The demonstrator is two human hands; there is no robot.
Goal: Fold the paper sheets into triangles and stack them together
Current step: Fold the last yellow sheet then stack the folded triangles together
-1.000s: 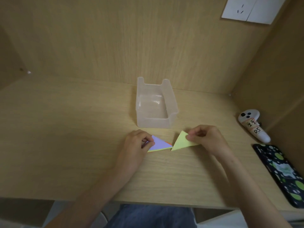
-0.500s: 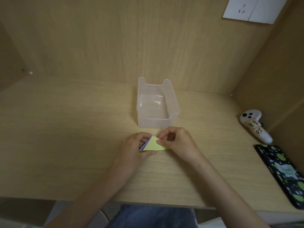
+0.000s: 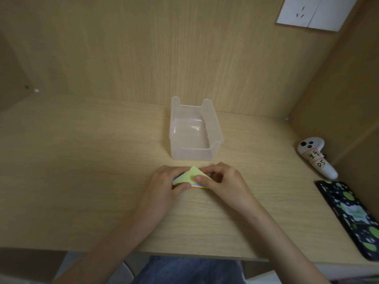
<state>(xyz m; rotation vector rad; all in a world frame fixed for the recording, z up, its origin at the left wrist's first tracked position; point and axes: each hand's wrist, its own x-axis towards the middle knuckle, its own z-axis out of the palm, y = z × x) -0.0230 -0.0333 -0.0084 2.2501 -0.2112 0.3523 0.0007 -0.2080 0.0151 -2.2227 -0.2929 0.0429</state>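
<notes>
Left hand (image 3: 164,182) and right hand (image 3: 224,182) both pinch the yellow-green folded paper triangle (image 3: 191,174), thumbs on top and fingers curled behind. They are evidently squaring it onto the coloured triangles (image 3: 194,184) beneath, on the pale wooden desk (image 3: 82,181). The lower layers are mostly hidden, possibly three. A translucent plastic box (image 3: 194,132) stands just beyond.

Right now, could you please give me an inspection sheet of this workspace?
Surface: light wooden desk.
Job's things: stack of paper triangles lying on the desk, yellow on top, purple and orange edges showing beneath.
Clutter: empty clear plastic box just behind the stack; white controller and phone in a spotted case at the right edge.
Hands: left hand grips the stack's left side; right hand pinches its right side.
Cables: nothing seen.
Surroundings: wooden back panel; white wall socket at upper right.
</notes>
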